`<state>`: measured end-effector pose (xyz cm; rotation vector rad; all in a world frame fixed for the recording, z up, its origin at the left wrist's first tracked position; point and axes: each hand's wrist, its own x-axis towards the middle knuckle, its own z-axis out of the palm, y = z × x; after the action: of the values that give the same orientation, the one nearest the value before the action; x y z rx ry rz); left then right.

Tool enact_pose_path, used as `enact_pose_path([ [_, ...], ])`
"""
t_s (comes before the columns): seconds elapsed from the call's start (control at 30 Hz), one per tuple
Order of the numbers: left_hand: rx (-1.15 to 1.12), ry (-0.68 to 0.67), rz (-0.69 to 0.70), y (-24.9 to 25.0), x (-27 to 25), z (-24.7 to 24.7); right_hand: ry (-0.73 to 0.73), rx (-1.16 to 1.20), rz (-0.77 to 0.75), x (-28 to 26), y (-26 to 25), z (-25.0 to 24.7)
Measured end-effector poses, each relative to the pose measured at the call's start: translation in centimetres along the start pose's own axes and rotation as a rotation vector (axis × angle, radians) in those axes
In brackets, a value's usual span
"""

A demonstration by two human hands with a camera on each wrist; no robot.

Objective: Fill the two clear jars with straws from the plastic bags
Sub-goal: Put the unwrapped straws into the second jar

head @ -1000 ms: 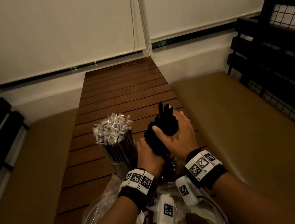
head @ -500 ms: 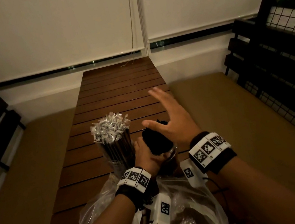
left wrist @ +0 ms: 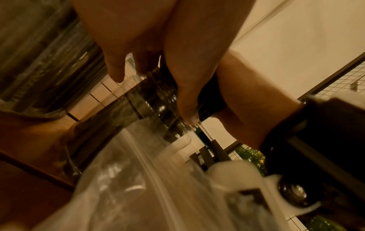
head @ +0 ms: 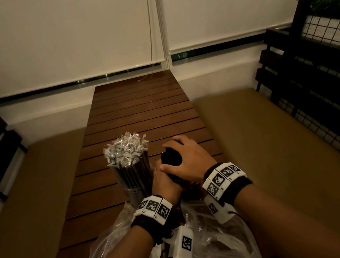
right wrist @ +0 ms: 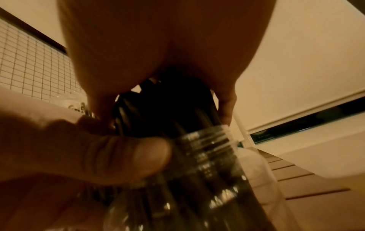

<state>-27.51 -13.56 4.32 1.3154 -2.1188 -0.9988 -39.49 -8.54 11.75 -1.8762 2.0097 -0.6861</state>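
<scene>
Two clear jars stand near the front of the slatted wooden table. The left jar is packed with dark straws whose silvery wrapper ends stick up. My left hand grips the threaded neck of the second jar, thumb against it. A bundle of black straws stands in that jar. My right hand cups over the bundle's top, fingers curling down both sides of the black straws. Most of this jar is hidden behind my hands in the head view.
Crumpled clear plastic bags lie on the table under my wrists, another bag to the left. Olive bench cushions flank the table. Dark slatted backrests and a wire grid stand on the right.
My right hand let go of the black straws, opened and lifted, then came back down over their tops. The bundle now sits lower in the jar. My left hand kept its hold.
</scene>
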Motion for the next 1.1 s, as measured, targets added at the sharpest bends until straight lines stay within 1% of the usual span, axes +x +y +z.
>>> enact_pose_path([
  [0.1, -0.056, 0.036, -0.043, 0.4, -0.3, -0.3, 0.058, 0.021, -0.049, 0.4, -0.2, -0.1],
  [0.17, -0.054, 0.030, -0.069, 0.9, -0.6, -0.5, 0.148, 0.017, -0.083, 0.4, -0.6, -0.3],
  [0.23, -0.041, 0.032, -0.063, 0.9, -0.4, -0.4, 0.255, 0.045, -0.099, 0.3, -1.0, -0.6],
  [0.27, -0.040, 0.043, -0.064, 0.9, -0.3, -0.3, 0.271, 0.059, -0.092, 0.2, -1.1, -0.6],
  [0.3, -0.055, 0.044, -0.077, 1.0, -0.5, -0.4, 0.248, 0.048, -0.079, 0.1, -1.1, -0.5],
  [0.4, 0.000, 0.030, -0.042, 0.8, -0.4, -0.3, 0.082, -0.078, -0.053, -0.1, -0.7, 0.5],
  [0.5, 0.010, 0.002, -0.043, 0.7, -0.3, -0.2, 0.009, -0.091, -0.039, 0.0, -0.7, 0.5],
  [0.57, -0.038, 0.009, -0.072, 0.4, 0.1, -0.1, 0.017, -0.043, -0.021, 0.1, -1.0, -0.6],
  [0.7, -0.064, 0.021, -0.047, -0.1, 0.5, -0.1, 0.185, 0.160, -0.020, -1.2, -1.6, -4.3],
  [0.83, -0.157, 0.040, -0.089, 0.3, -0.1, 0.0, 0.333, 0.277, 0.000, -4.8, -1.4, -8.7],
  [0.9, -0.185, 0.043, -0.097, 0.4, -0.3, -0.1, 0.361, 0.317, 0.030, -7.3, -0.8, -9.8],
  [0.97, -0.198, 0.047, -0.094, 0.8, -0.6, -0.2, 0.335, 0.367, 0.081, -10.4, 0.0, -9.7],
  [1.03, -0.223, 0.053, -0.098, 1.1, -0.8, -0.2, 0.276, 0.413, 0.178, -14.1, 1.0, -8.4],
  [1.1, -0.252, 0.052, -0.100, 1.3, -1.1, -0.2, 0.138, 0.456, 0.263, -17.8, 1.9, -6.2],
])
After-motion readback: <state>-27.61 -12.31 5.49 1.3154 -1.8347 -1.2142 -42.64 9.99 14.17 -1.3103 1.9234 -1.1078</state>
